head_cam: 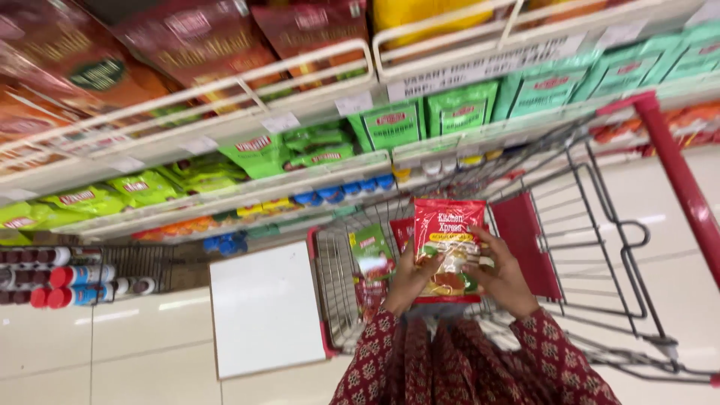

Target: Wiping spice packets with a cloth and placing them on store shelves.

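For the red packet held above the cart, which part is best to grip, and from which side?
Grip the red packet by its two long side edges, low down, coming from beneath. It stands upright and looks flat, facing the camera. The left hand and right hand pinch it this way, leaving the front uncovered.

packets in cart (373, 259): partly hidden | shelf packets (187, 45): blurred, cropped

one red packet (448, 247) held up, two hands, one wire cart (600, 247), one white board (264, 307)
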